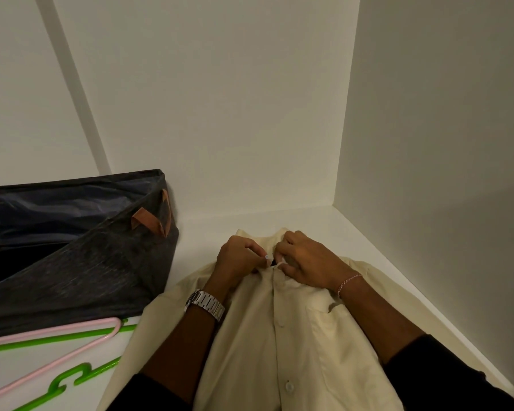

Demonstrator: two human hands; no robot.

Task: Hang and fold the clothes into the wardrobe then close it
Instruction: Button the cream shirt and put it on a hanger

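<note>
1. The cream shirt (pixel 279 336) lies front-up on the white wardrobe shelf (pixel 353 247), its collar (pixel 272 241) pointing away from the person toward the back wall and its hem running off the bottom of the view.
2. The shirt's long axis follows the button placket (pixel 279 321), straight out from the person's body to the collar.
3. Both hands meet at the far end of that axis. The left hand (pixel 238 256) pinches the left side of the collar opening; its grip is narrow, fingertips closed on the cloth.
4. The right hand (pixel 306 259) pinches the right side of the opening the same way, fingers curled on the collar edge.
5. The two grips sit just beside each other across the placket, so neither hand is nearer; the top button area lies between them.
6. My judgement: the top button is being fastened or the collar squared, so the next move turns on drawing the two edges together across the axis.
7. The pink hanger (pixel 72 351) and green hanger (pixel 57 381) lie left of the shirt, nearer the left hand, beside the dark fabric bin (pixel 72 262).
</note>
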